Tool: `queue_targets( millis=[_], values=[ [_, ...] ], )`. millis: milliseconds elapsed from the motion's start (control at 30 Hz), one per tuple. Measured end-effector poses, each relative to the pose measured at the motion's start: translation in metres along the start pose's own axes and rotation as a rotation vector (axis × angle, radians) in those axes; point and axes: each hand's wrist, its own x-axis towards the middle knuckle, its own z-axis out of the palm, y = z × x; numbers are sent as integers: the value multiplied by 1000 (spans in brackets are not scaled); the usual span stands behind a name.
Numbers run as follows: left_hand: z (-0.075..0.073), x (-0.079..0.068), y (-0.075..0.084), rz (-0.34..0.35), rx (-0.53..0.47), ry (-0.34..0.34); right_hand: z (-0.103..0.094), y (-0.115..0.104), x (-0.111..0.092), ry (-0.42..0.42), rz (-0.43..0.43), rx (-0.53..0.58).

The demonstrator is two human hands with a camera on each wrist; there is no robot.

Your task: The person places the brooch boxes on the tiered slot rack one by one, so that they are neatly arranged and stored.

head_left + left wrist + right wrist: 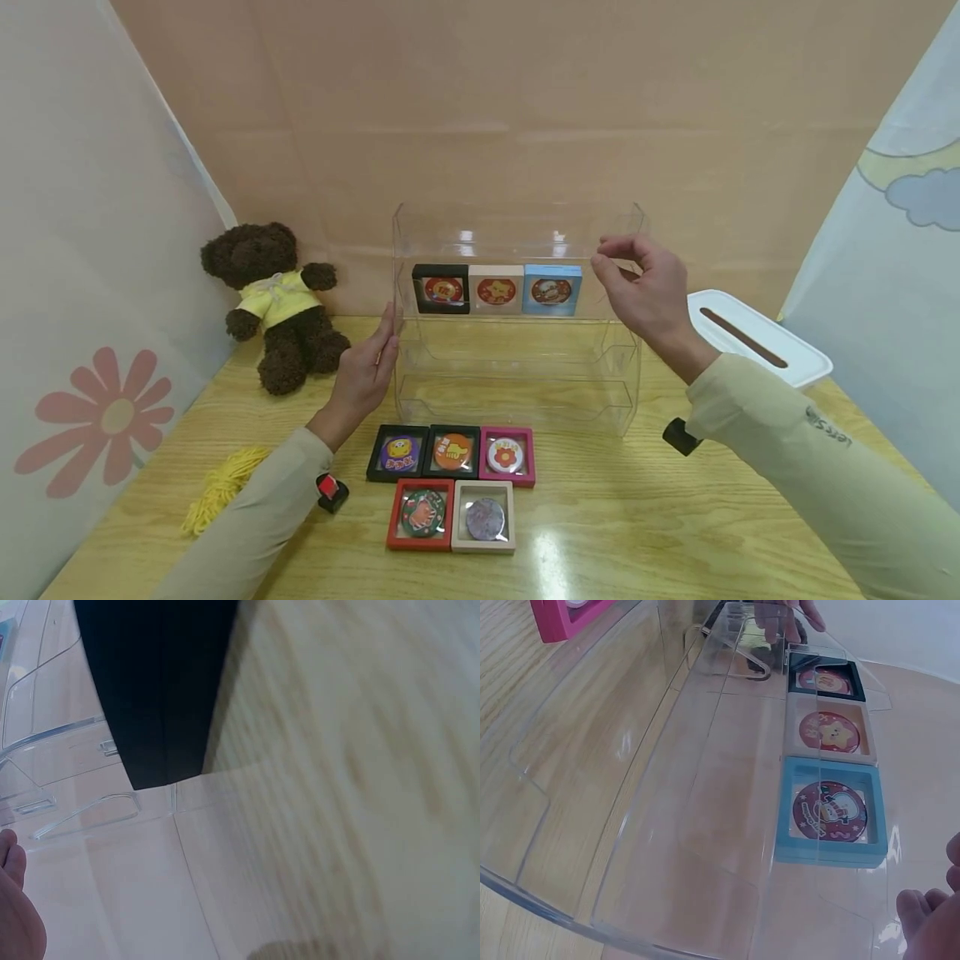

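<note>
A clear plastic display rack (517,367) with tiers stands on the table. Its upper tier holds three square frames side by side: a black frame (441,289), a cream frame (496,290) and a light blue frame (552,290), each with a round badge inside. My left hand (362,371) rests against the rack's left side with fingers extended. Beside the blue frame, at the upper right of the rack, my right hand (645,287) has loosely bent fingers with nothing between them. In the right wrist view its fingertips (911,911) are apart from the blue frame (832,855).
In front of the rack lie several more badge frames, among them a pink frame (507,481) and a red frame (420,544). A brown teddy bear (273,296) and yellow cord (225,487) are at left. A white tissue box (802,358) stands at right.
</note>
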Motion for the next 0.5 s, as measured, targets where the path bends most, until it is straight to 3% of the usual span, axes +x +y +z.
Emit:
queue_targets(
  millis=[233,500],
  values=[
    [-1,0,0,1,-1,-7,-5,-8,-5,41,-38,43],
    [-2,0,1,-18,6,-16,0,-17,-19,-14,-101,115]
  ],
)
